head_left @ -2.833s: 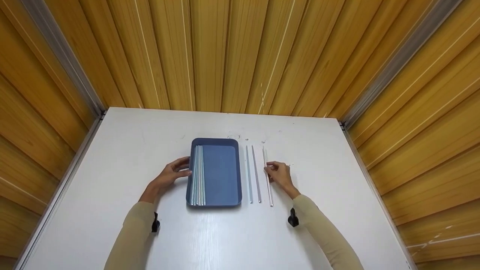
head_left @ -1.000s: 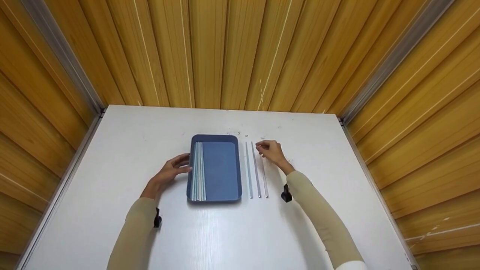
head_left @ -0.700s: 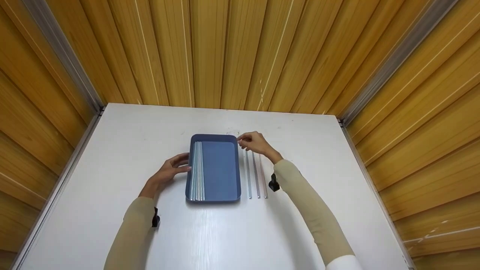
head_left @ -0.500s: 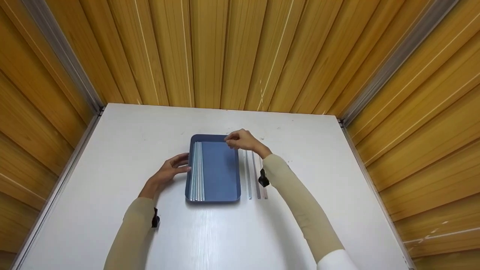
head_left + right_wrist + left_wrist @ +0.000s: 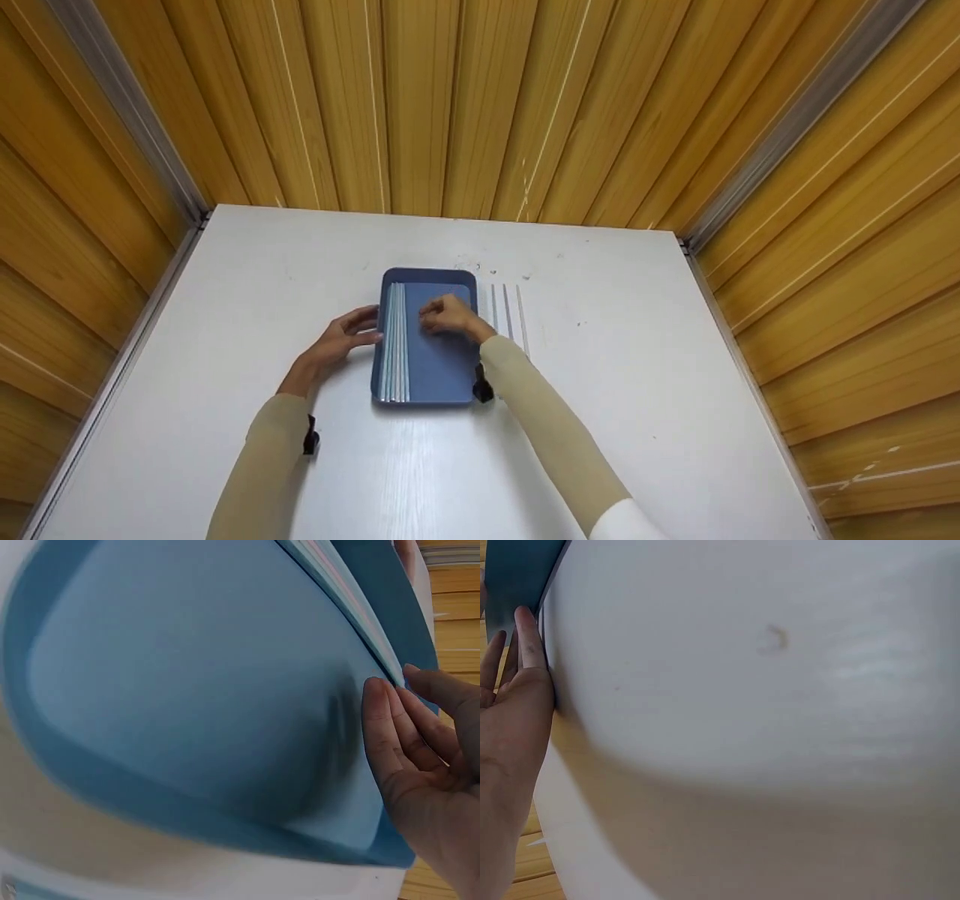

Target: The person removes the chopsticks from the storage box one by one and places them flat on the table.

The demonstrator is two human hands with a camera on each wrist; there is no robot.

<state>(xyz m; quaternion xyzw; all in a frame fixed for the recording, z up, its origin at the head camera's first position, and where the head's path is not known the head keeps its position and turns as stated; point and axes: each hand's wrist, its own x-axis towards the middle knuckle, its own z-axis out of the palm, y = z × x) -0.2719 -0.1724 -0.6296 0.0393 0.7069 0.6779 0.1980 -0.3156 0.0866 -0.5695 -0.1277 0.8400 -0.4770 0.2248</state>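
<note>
A blue rectangular tray point(image 5: 441, 371) lies on the white table. Along its left side is a bundle of several thin pale sticks point(image 5: 397, 352), tapered like chopsticks. Thumb and fingertips of my left hand point(image 5: 337, 341) touch the tray's left outer wall; in the left wrist view the fingers are fairly straight against it. My right hand point(image 5: 448, 313) is over the tray's floor, just right of the bundle. Its fingers are loosely bent, thumb apart, with nothing held. In the right wrist view its fingertips point(image 5: 375, 690) overlap the end of the striped bundle point(image 5: 345, 589).
Three more sticks point(image 5: 508, 307) lie side by side right of the tray, their near ends hidden by the right sleeve point(image 5: 551, 420). Wood-patterned panels point(image 5: 420, 112) stand behind and beside the table point(image 5: 352, 480). A black wrist device point(image 5: 483, 386) overlaps the tray's right rim.
My right hand held the rightmost stick, set it closer to the other two and let go. It then moved left, over the tray's far right corner and in beside the bundle. The left hand stayed.
</note>
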